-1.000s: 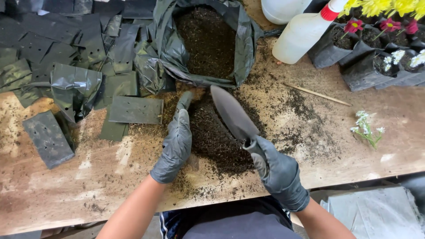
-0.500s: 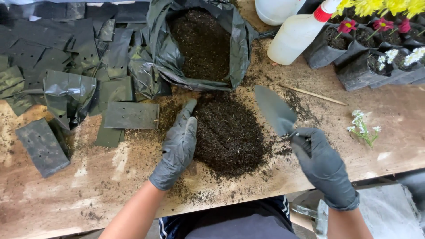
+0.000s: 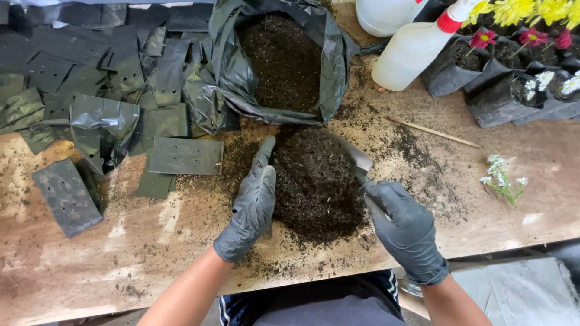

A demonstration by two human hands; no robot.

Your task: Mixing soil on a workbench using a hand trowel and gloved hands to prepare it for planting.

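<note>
The worn wooden workbench (image 3: 90, 265) carries everything here, dusted with stray soil. At its far edge an open black plastic sack of dark potting soil (image 3: 281, 60) stands with its mouth rolled back, and to the left lies a scatter of flat black perforated nursery bags (image 3: 90, 78). In front of the sack sits the loose heap of dark soil (image 3: 314, 187), which lies directly between the two hands.

The change is in the right hand (image 3: 402, 226): half a second ago its grey metal trowel (image 3: 357, 160) was held up and clear of the heap, bare-bladed, off to the right. Now the blade is driven into the right flank of the heap, mostly buried, with soil mounded over it. The gloved fingers are clamped round the trowel's handle. The left hand (image 3: 254, 202), in a matching dark grey glove, has kept its place, flat and open on edge against the heap's left side, gripping nothing, acting as a wall. So the heap is pressed between blade and palm, and the soil looks gathered higher than before.

Farther right are a white spray bottle with a red collar (image 3: 417, 48), filled bags of red, yellow and white flowers (image 3: 519, 66), a thin wooden stick (image 3: 432, 130), and a small cut sprig of white blossoms (image 3: 501, 178).
</note>
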